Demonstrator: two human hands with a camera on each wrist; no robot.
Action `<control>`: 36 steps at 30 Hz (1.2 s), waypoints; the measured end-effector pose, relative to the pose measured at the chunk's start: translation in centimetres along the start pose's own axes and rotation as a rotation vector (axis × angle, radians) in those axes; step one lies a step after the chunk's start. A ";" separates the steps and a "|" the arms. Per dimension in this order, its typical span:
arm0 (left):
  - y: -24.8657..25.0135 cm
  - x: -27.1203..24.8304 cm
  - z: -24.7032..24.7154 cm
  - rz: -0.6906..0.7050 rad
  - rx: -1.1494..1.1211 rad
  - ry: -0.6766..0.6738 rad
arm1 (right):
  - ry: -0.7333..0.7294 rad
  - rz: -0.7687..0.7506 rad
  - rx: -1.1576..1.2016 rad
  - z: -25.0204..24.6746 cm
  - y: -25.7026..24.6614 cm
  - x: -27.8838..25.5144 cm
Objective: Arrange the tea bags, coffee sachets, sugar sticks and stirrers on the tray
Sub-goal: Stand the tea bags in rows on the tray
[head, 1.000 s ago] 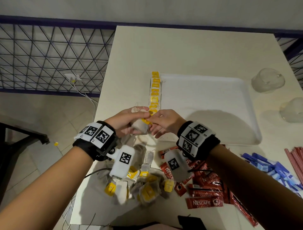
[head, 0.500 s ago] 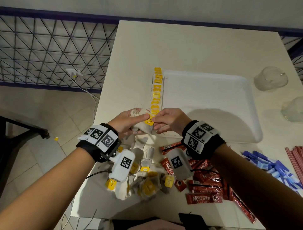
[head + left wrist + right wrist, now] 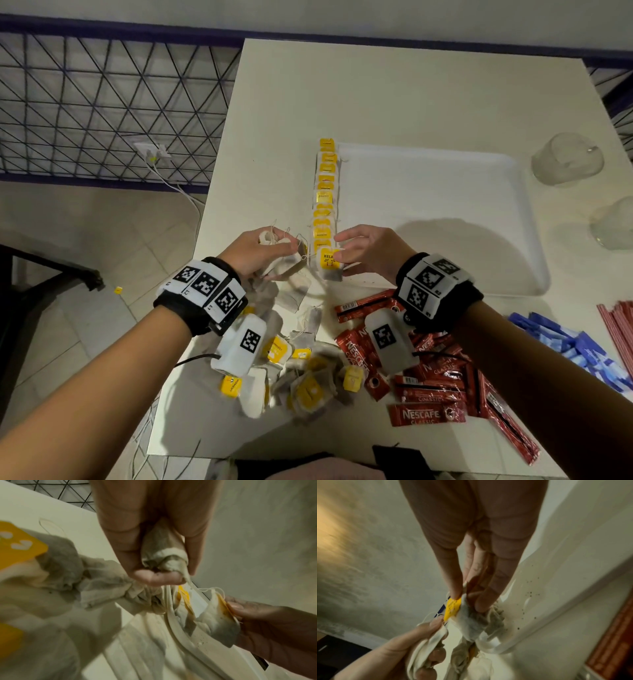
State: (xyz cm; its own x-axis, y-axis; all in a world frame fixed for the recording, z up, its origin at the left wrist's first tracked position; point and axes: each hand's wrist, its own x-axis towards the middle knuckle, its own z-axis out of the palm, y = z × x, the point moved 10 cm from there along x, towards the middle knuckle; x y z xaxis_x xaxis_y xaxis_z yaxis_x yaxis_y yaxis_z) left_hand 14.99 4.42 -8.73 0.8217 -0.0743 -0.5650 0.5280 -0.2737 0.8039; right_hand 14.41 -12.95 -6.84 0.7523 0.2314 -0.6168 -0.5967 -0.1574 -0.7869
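A white tray (image 3: 513,222) lies on the table, with a row of yellow-tagged tea bags (image 3: 325,192) along its left edge. My right hand (image 3: 346,255) pinches one tea bag (image 3: 329,263) by its yellow tag at the near end of that row; the same tea bag (image 3: 467,620) shows in the right wrist view. My left hand (image 3: 274,246) grips a bunch of tea bags (image 3: 284,265) just left of the tray, seen crumpled between its fingers (image 3: 154,577) in the left wrist view. Strings trail between both hands.
A loose pile of tea bags (image 3: 308,383) lies near the table's front edge. Red coffee sachets (image 3: 428,377) spread to its right, then blue sugar sticks (image 3: 575,346) and red stirrers (image 3: 620,325). Two upturned clear cups (image 3: 565,157) stand right of the tray.
My hands have drawn apart. The right hand has pulled one tea bag away from the bunch and brought it down at the near end of the row.
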 end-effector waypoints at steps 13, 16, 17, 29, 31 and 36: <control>1.9 -1.0 4.1 0.078 0.083 -0.314 | -0.059 -0.055 -0.182 0.4 -0.8 0.2; 1.8 -0.7 3.4 0.077 0.064 -0.292 | -0.079 -0.053 -0.198 0.4 -1.0 0.2; 1.8 -0.6 3.2 0.079 0.071 -0.290 | -0.094 -0.053 -0.206 0.5 -1.0 0.2; 0.5 -1.1 4.5 0.020 0.131 -0.260 | -0.169 -0.089 -0.246 2.1 -1.3 0.1; -0.4 -1.2 4.8 -0.021 0.096 -0.300 | -0.126 -0.107 -0.277 1.8 -1.3 0.4; 0.0 -1.3 4.8 0.063 0.262 -0.297 | -0.026 -0.116 -0.300 0.8 -0.1 1.3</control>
State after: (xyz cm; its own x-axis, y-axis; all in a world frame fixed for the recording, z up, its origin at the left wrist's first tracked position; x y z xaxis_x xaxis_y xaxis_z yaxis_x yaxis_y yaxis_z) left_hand 12.84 -0.08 -8.90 0.7329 -0.3625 -0.5758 0.3742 -0.4920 0.7861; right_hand 15.24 -11.91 -7.53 0.8008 0.2883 -0.5250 -0.3957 -0.4033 -0.8251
